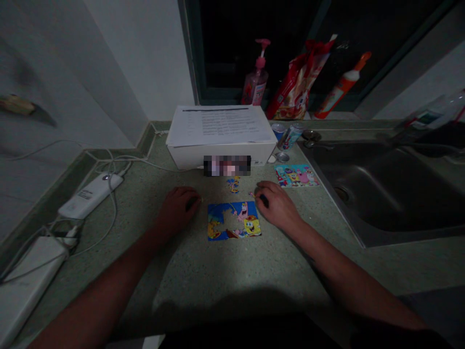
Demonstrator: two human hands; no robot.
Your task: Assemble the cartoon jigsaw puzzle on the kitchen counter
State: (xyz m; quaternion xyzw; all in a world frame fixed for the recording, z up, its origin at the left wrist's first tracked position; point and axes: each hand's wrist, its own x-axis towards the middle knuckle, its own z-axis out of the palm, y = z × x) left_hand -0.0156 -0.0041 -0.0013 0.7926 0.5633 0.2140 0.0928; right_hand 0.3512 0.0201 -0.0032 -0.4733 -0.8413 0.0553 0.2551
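A partly assembled cartoon jigsaw puzzle (217,236) lies on the counter in front of me, with a gap in its upper middle where the counter shows through. At its upper right corner, my right hand (274,201) is closed, its fingertips pinching a small puzzle piece (251,194). To the left of the puzzle rests my left hand (180,206), loosely curved on the counter, with no object visible in it. Several loose puzzle pieces (233,184) lie in a cluster above the puzzle. A colourful cartoon picture card (297,175) lies beyond my right hand.
A white box (181,154) with a printed sheet (221,125) on top stands behind the pieces. Cans (290,137) stand beside it. On the right is a steel sink (385,194); on the left, a white power strip (90,194) with cables. A pump bottle (255,85) stands by the window.
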